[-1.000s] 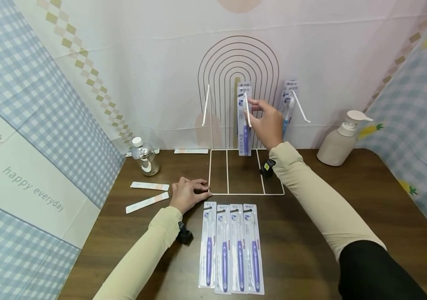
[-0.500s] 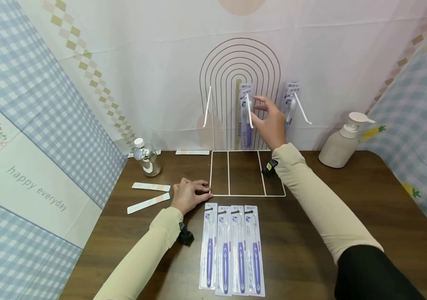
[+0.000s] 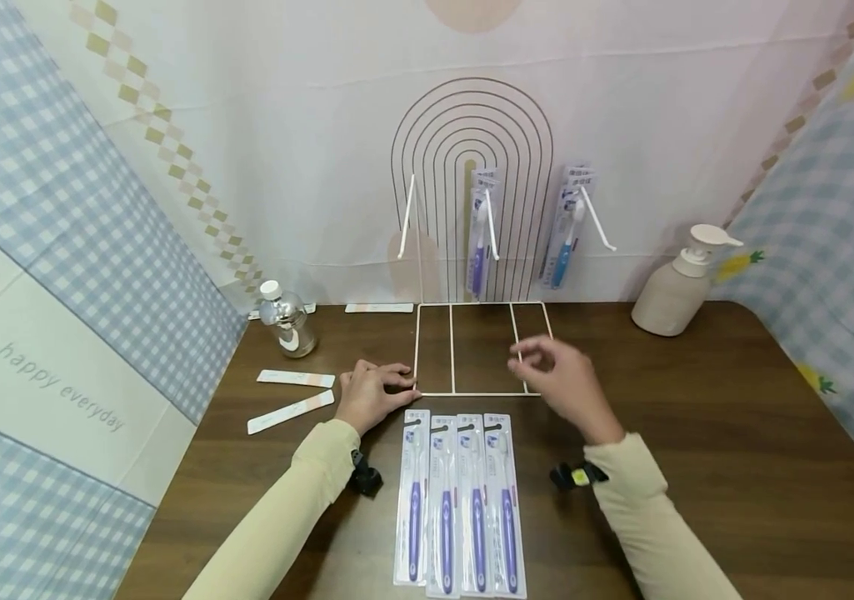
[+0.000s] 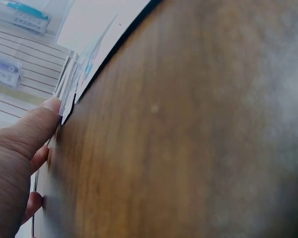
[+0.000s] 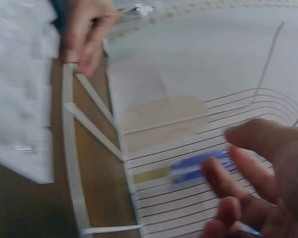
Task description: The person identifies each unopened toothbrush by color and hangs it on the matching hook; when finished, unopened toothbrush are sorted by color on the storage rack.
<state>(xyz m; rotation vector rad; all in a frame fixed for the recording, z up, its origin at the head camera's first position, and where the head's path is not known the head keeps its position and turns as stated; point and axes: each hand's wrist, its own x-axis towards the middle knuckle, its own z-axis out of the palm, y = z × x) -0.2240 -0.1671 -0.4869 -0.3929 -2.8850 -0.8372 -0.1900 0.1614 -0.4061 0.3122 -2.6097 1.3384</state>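
My left hand (image 3: 368, 398) pinches the front left corner of a white wire display rack (image 3: 482, 394), whose base lies on the table. Its thumb shows beside the rack edge in the left wrist view. My right hand (image 3: 565, 382), fingers loosely bent and holding nothing, hovers over the right side of the rack base. Packaged purple toothbrushes (image 3: 478, 258) hang on the middle hook, and packaged blue toothbrushes (image 3: 563, 260) on the right one. The left hook (image 3: 407, 218) is bare. In front of the rack, several packaged purple toothbrushes (image 3: 478, 521) lie side by side.
A clear bottle with a white cap (image 3: 287, 323) stands left of the rack, near printed paper strips (image 3: 296, 378). Another strip (image 3: 379, 308) lies by the back cloth. At the right back is a beige pump bottle (image 3: 670, 293).
My right hand let go of the purple toothbrush package at the middle hook, then came down and toward me. The package swung back to hang on the hook. My left hand stayed on the rack corner.
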